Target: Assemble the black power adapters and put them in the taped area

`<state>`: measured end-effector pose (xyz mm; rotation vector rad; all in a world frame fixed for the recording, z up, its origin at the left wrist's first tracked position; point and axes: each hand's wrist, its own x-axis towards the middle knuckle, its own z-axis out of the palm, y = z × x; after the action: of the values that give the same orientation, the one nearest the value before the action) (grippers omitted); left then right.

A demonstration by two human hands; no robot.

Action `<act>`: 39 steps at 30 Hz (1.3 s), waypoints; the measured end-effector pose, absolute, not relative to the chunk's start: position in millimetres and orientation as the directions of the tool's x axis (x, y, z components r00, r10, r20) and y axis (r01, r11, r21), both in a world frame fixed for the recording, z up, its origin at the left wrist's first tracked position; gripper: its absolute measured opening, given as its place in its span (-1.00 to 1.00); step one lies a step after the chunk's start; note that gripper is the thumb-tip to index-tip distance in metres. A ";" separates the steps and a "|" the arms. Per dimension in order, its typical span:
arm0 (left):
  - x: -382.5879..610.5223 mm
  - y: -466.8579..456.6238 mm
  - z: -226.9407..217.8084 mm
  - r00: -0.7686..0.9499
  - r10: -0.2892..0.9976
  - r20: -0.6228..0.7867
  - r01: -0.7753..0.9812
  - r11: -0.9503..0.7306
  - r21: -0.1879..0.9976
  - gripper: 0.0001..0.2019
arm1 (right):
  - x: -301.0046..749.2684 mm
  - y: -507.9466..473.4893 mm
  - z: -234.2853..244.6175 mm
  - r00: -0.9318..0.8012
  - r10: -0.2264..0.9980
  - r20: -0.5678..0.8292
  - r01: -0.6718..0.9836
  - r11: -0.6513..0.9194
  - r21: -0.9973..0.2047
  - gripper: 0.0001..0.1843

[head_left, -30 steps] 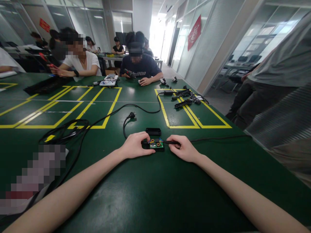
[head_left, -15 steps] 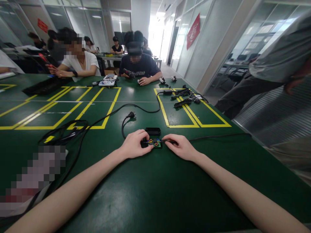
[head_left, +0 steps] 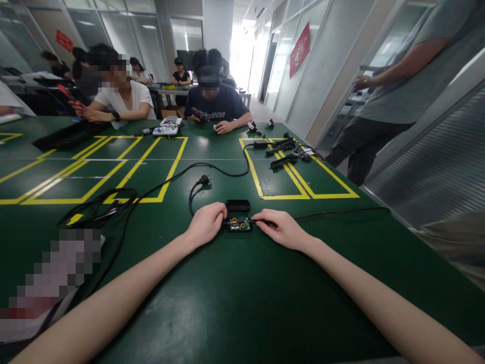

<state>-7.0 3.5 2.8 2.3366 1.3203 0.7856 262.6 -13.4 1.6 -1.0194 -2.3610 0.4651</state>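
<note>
In front of me lies an opened black case with a green circuit board (head_left: 239, 224) in it, coils and coloured wires showing. A matching black cover (head_left: 238, 206) sits just behind it, hollow side up. My left hand (head_left: 205, 224) is closed at the board's left end, around the black cord that runs to a plug (head_left: 205, 180); its fingertips are partly hidden. On the other side, my right hand (head_left: 279, 228) pinches the black cable (head_left: 344, 212) where it enters the case. That cable trails off to the right across the table.
Yellow tape marks the green table (head_left: 242, 303). Coiled black cable (head_left: 98, 207) lies at left, and several black adapters and cords (head_left: 288, 151) are grouped at the back right. A co-worker (head_left: 215, 98) sits opposite; another person (head_left: 397, 96) stands at right beyond the table edge.
My left hand has drawn back a little to the left off the case, its thumb and fingers closing together. My right hand stays put. The standing person at right has shifted position.
</note>
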 end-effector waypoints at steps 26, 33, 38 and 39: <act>-2.7 -1.0 0.0 0.427 0.858 0.285 0.771 -0.510 0.381 -0.77 | 260.5 -11.6 3.6 -0.676 0.619 0.398 0.519 0.785 -0.338 -0.77; -2.1 0.4 0.4 0.388 0.880 0.272 0.773 -0.472 0.423 -0.77 | 260.1 -9.8 8.7 -0.739 0.566 0.366 0.526 0.824 -0.212 -0.81; 0.0 0.2 -0.6 0.333 0.879 0.341 0.789 -0.458 0.410 -0.55 | 260.7 -7.4 3.7 -0.671 0.591 0.447 0.446 0.804 -0.393 -0.84; 0.3 0.7 -0.8 0.345 0.871 0.350 0.793 -0.470 0.388 -0.55 | 261.4 -6.6 1.9 -0.644 0.612 0.460 0.441 0.788 -0.431 -0.83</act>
<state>0.3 0.7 -0.8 2.4498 1.5279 0.7833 261.4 -6.6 1.9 -0.7787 -2.3739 0.3740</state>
